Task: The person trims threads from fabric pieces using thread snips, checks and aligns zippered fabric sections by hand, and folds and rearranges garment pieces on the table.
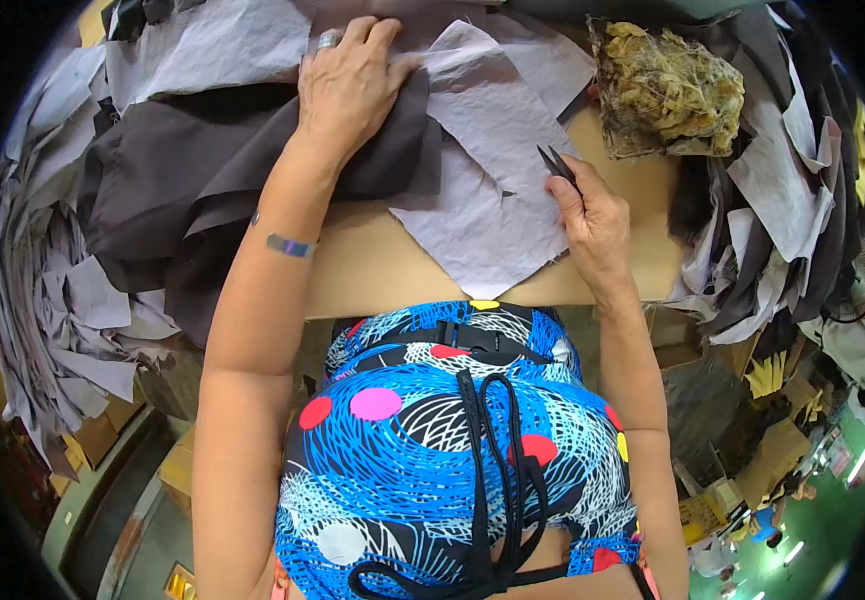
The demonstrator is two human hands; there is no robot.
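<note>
My left hand (353, 90), with a ring on one finger, rests on dark fabric (203, 150) at the top centre. Its fingers are bent and close together at the edge of the cloth, and whatever lies under the fingertips is hidden. My right hand (593, 215) is closed around small dark snips (557, 166), whose pointed blades stick out to the upper left. Beneath the blades lie pale grey-lilac fabric pieces (493, 235) with frayed edges, overlapping each other beside the dark fabric.
Under the cloth is a tan work surface (353, 270). A clear bag of yellowish fibrous scraps (668, 90) sits at the upper right. Stacked grey cloth strips (43, 230) hang at the left, and grey and dark pieces (783, 190) at the right. Cardboard boxes (773, 460) stand below.
</note>
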